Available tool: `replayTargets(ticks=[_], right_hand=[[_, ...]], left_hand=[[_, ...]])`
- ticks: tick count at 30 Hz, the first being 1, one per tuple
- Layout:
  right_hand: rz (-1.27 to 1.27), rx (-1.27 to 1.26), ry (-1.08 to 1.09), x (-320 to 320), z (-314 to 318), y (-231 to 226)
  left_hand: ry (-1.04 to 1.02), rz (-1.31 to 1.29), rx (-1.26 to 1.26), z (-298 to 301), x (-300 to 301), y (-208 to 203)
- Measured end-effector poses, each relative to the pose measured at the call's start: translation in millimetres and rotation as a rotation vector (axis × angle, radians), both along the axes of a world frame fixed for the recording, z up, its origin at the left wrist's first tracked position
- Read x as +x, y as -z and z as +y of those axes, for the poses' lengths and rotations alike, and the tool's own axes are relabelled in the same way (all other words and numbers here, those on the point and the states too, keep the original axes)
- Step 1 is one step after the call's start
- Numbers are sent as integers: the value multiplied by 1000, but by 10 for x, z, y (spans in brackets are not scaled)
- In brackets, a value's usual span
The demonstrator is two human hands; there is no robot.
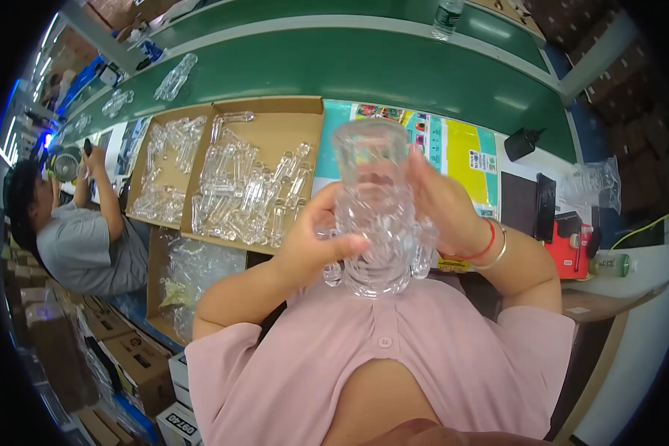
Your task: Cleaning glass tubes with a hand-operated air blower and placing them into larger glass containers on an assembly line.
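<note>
"What's in hand?"
"Left hand (312, 236) and right hand (451, 207) clasp a clear, knobbly figure (379, 219), round-rimmed on top, near the table's (519, 169) front edge."
"Around it?"
"Clear pieces (230, 175) lie in an open box (284, 123) leftward; the figure blocks part of a printed sheet (464, 152)."

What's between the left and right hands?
A clear sculpted piece, held by the left hand and right hand from either side; head view.
</note>
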State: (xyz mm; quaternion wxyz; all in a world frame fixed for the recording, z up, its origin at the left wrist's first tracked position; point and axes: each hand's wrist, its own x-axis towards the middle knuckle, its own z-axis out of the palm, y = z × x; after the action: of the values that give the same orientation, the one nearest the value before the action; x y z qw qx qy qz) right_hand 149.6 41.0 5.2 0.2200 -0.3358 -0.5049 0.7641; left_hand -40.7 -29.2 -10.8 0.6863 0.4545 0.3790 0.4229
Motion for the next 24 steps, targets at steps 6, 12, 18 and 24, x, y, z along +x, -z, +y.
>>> replayTargets(ticks=[6,12,18,24], right_hand=[[215,596,58,108,171,14],[267,453,207,67,84,76],[301,372,178,78,89,126],[313,348,157,101,89,165]], left_hand=[[-231,-381,-62,119,-26,-23],[-167,-484,-127,141,57,-19],[-144,-485,-122,158,87,-61],[-113,-527,-120,187,95,-36]])
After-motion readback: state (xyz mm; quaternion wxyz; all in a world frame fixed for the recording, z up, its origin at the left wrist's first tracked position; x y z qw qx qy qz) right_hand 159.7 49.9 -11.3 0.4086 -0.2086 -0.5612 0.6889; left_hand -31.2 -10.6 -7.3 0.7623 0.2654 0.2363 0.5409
